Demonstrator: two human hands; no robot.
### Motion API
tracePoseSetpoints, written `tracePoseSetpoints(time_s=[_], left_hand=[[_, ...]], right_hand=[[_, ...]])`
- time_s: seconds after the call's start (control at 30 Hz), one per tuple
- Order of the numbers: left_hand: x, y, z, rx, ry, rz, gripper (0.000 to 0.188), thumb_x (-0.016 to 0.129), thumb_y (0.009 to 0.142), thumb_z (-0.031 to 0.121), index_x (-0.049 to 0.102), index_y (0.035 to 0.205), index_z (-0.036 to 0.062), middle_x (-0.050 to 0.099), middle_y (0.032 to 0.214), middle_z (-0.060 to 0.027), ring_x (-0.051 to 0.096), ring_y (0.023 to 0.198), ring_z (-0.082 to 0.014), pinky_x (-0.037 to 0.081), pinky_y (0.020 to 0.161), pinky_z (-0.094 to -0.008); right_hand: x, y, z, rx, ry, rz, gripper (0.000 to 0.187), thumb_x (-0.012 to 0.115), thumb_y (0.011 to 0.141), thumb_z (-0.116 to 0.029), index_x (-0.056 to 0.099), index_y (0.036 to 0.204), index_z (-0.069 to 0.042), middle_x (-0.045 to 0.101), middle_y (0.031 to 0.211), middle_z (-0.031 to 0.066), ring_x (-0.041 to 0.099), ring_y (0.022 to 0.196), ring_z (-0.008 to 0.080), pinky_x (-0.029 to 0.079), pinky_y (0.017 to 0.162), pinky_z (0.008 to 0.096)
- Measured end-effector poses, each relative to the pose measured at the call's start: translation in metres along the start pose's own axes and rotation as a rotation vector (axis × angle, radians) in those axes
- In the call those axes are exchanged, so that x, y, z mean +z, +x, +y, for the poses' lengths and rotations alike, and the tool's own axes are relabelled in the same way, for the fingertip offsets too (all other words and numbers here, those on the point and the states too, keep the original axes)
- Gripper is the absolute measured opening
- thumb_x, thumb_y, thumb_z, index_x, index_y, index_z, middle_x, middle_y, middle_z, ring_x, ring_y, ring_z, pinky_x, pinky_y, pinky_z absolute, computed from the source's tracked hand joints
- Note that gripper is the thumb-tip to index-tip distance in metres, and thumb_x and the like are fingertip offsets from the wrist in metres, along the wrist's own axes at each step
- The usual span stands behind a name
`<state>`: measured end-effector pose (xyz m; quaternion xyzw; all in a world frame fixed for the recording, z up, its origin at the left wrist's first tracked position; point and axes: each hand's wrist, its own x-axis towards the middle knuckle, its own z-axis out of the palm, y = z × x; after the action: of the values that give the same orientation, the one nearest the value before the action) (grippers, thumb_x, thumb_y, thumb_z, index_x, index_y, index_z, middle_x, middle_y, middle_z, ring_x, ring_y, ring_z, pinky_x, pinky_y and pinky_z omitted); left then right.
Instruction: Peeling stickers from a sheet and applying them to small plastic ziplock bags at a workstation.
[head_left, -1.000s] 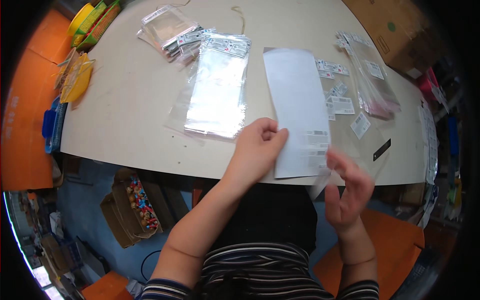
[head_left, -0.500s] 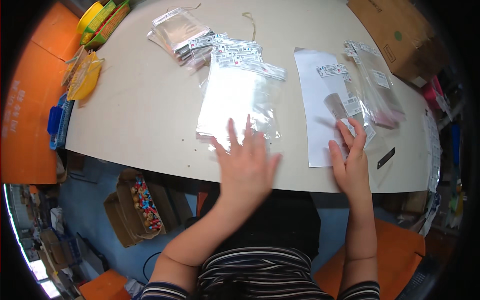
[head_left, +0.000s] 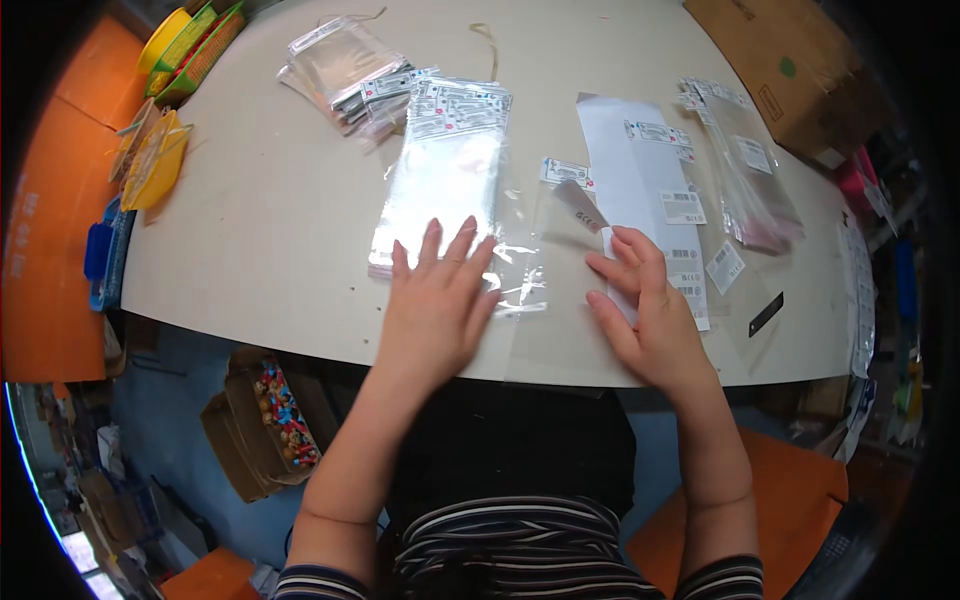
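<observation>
"So, where are the clear bags (head_left: 445, 180)?"

"In a shiny pile on the bench (head_left: 250, 230). The left hand (head_left: 435, 315) lies on the near end, fingers spread out, gripping nothing."

"And the right hand (head_left: 652, 310)?"

"It's curled by the white sheet (head_left: 622, 140), with a small grey piece (head_left: 580, 204) at its fingertips. I can't tell if it's pinching."

"How do you do this bit well?"

"I'd press softly, since the bags look slippery, and touch the grey piece only by its edge so it won't crease."

"What's farther out?"

"A black strip (head_left: 766, 314), other bags (head_left: 745, 185) and a big brown box (head_left: 785, 80)."
</observation>
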<state>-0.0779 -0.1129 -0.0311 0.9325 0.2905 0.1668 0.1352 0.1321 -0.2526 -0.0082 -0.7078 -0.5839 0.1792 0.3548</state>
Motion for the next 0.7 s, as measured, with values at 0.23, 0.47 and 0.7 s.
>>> tracePoseSetpoints(time_s=[0.23, 0.47, 0.7], left_hand=[[-0.039, -0.009, -0.056, -0.05, -0.083, -0.031, 0.041, 0.058, 0.088, 0.014, 0.061, 0.129, 0.0117, 0.054, 0.141, -0.0151, 0.039, 0.138, -0.0438, 0.02, 0.114, -0.0614], [-0.024, -0.015, -0.036, 0.137, -0.191, 0.077, 0.038, 0.063, 0.085, 0.014, 0.064, 0.122, 0.0086, 0.06, 0.132, -0.0141, 0.045, 0.134, -0.0409, 0.025, 0.112, -0.0624], [-0.005, -0.003, 0.006, 0.194, -0.348, 0.117, 0.038, 0.07, 0.085, 0.013, 0.062, 0.121, 0.0056, 0.065, 0.122, -0.0141, 0.059, 0.116, -0.0411, 0.043, 0.104, -0.0523]], right_hand=[[-0.002, 0.029, -0.007, -0.211, -0.142, -0.167, 0.063, 0.066, 0.088, -0.011, 0.032, 0.141, -0.005, 0.068, 0.119, 0.0145, 0.056, 0.121, 0.0386, 0.038, 0.109, 0.0429], [-0.012, 0.065, -0.004, -0.038, 0.033, -0.205, 0.063, 0.069, 0.085, -0.006, 0.038, 0.141, -0.009, 0.072, 0.109, 0.0141, 0.06, 0.119, 0.0274, 0.041, 0.106, 0.0387], [-0.05, 0.07, -0.001, 0.251, 0.49, -0.177, 0.021, 0.065, 0.092, -0.006, 0.058, 0.111, -0.002, 0.067, 0.072, 0.0036, 0.065, 0.069, 0.0095, 0.049, 0.067, 0.0216]])
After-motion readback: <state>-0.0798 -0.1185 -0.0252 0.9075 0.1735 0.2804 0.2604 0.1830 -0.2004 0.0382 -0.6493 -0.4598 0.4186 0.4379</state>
